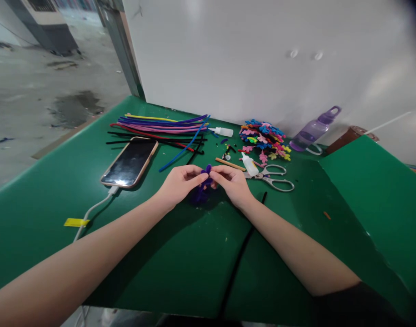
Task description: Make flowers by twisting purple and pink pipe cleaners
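Observation:
Between my two hands, above the green table (153,254), is a purple pipe cleaner (207,178) bent into small loops. My left hand (182,184) pinches it from the left, thumb against fingers. From the other side my right hand (231,184) grips it the same way, fingertips almost touching the left ones. Fuzzy purple strands hang below the fingertips, partly blurred. A long black pipe cleaner (240,259) lies under my right forearm. Just beyond my right hand are scissors (274,177) with grey handles and a white glue bottle (249,164).
Long coloured pipe cleaners (167,125) lie at the back left, by a second glue bottle (224,131). A phone (131,161) with a charging cable (92,209) sits left. Flower-shaped pieces (262,136) are heaped near a purple water bottle (313,131). A green board (381,190) stands right.

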